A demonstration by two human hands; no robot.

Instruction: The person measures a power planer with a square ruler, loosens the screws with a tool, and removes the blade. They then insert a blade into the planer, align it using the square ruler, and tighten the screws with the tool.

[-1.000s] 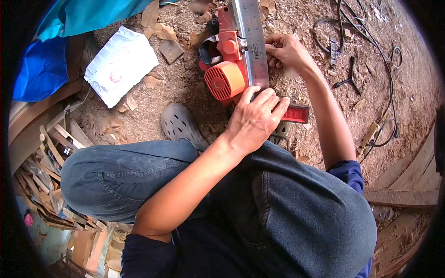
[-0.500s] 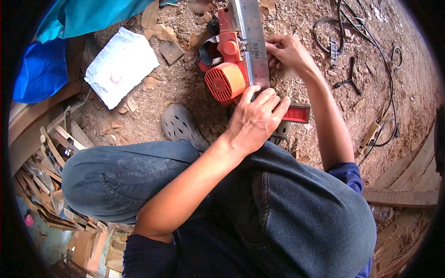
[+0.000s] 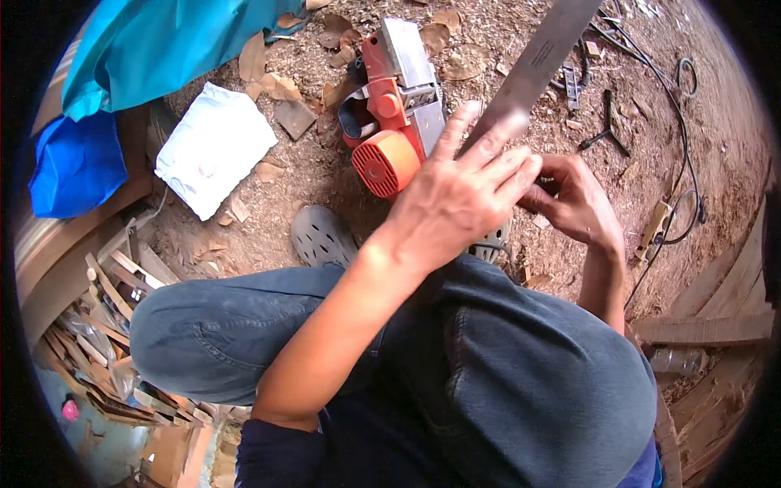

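You lift the ruler (image 3: 543, 63) off the planer (image 3: 384, 165), uncovering its base (image 3: 428, 128); I cannot tell whether left hand (image 3: 455, 193) or right hand (image 3: 584, 200) clamps it.

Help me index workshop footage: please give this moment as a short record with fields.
Left hand: fingers over a metal ruler
Right hand: beside the left; whether it holds anything is unclear
Power tool: orange-red, on the ground, left of the ruler
Picture left: white sheet, teal sheet
Picture right: black three-armed tool on the ground
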